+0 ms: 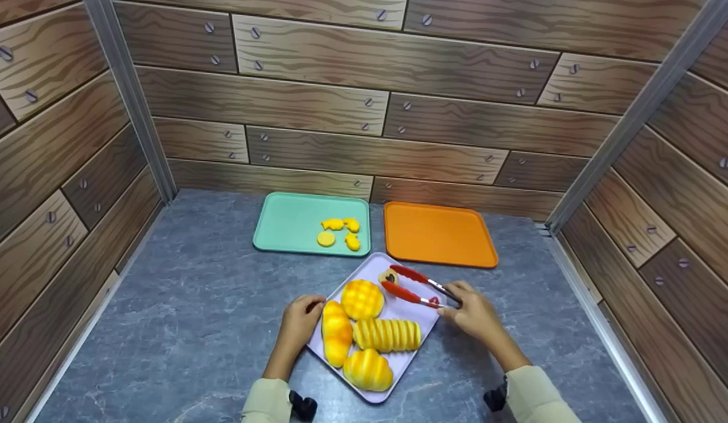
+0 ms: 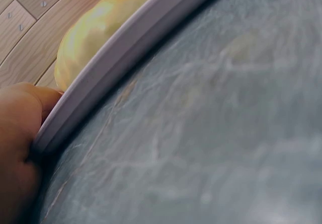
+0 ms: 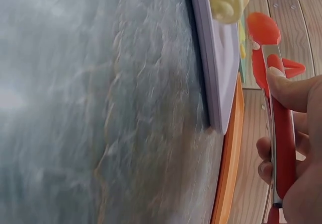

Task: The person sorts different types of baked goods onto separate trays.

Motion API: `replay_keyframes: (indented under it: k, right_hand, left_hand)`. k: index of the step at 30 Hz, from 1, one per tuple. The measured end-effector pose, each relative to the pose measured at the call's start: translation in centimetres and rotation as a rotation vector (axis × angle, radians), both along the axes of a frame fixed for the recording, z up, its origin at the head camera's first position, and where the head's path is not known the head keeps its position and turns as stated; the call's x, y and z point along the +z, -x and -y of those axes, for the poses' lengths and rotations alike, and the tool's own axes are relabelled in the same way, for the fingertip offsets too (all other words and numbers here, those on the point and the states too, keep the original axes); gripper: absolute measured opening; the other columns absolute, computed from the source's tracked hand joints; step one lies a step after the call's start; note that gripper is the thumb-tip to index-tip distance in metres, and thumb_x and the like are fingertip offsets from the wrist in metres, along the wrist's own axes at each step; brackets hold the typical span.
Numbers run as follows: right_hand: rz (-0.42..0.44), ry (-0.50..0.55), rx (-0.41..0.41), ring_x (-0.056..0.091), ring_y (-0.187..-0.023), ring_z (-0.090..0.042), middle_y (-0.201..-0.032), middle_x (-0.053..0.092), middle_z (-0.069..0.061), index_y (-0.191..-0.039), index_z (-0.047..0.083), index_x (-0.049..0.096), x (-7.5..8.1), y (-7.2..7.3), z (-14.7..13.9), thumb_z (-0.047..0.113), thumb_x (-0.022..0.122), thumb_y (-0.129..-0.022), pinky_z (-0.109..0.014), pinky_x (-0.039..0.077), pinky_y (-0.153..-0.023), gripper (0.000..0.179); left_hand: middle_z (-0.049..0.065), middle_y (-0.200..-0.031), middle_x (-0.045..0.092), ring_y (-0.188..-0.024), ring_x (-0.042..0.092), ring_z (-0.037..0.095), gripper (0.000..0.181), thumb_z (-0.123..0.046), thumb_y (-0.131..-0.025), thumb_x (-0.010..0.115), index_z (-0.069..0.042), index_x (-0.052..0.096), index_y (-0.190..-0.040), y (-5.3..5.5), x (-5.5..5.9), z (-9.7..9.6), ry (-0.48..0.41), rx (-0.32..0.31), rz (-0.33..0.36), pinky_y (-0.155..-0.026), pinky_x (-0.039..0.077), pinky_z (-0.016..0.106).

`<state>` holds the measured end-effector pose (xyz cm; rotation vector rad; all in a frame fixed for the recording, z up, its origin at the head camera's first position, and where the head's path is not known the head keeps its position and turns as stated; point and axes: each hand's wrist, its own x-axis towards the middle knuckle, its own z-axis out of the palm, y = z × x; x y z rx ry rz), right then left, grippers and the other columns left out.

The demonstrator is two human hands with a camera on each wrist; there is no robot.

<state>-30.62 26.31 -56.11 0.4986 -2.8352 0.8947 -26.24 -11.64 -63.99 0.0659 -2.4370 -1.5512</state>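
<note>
My left hand (image 1: 300,323) grips the left edge of the lilac tray (image 1: 406,367); in the left wrist view its thumb lies at the rim. The tray holds a round checkered bun (image 1: 362,299), a long roll (image 1: 336,333), a ridged loaf (image 1: 387,335) and a croissant-like roll (image 1: 368,370). My right hand (image 1: 472,311) holds red-tipped tongs (image 1: 408,292) over the tray's far corner, thumb along the handle in the right wrist view. Between the tong tips is a small tan cookie (image 1: 388,276) with a dark heart-shaped centre.
Behind the lilac tray, a mint green tray (image 1: 293,226) carries several small yellow pieces (image 1: 333,224) and a round yellow disc (image 1: 326,238). An orange tray (image 1: 440,235) lies to its right. Wood-patterned walls (image 1: 364,106) enclose the grey marbled tabletop (image 1: 193,329) at the back and sides.
</note>
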Motion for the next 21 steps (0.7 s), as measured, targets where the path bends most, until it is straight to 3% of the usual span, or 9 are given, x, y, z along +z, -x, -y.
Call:
replay_keyframes:
  k: [8, 21]
  right_hand:
    - [-0.048, 0.027, -0.033, 0.065, -0.112, -0.031, -0.124, 0.066, -0.008, -0.126, 0.004, 0.069, 0.1, 0.6, 2.3, 0.019, 0.084, -0.077, -0.052, 0.049, -0.097, 0.053]
    - [0.010, 0.011, -0.046, 0.061, -0.117, -0.032, -0.130, 0.062, -0.009, -0.134, 0.005, 0.064, 1.0, 2.2, 7.1, 0.025, 0.083, -0.081, -0.053, 0.046, -0.102, 0.060]
  left_hand:
    - [0.008, -0.111, 0.072, -0.108, 0.066, 0.027, 0.016, -0.013, -0.098, 0.064, -0.009, 0.076, -0.109, 0.0, 0.1, 0.0, -0.008, 0.004, 0.015, -0.097, 0.052, 0.047]
    - [0.007, -0.109, 0.073, -0.107, 0.067, 0.026, 0.016, -0.013, -0.098, 0.064, -0.010, 0.076, -0.108, 0.1, 0.0, 0.1, -0.003, 0.003, 0.001, -0.096, 0.052, 0.047]
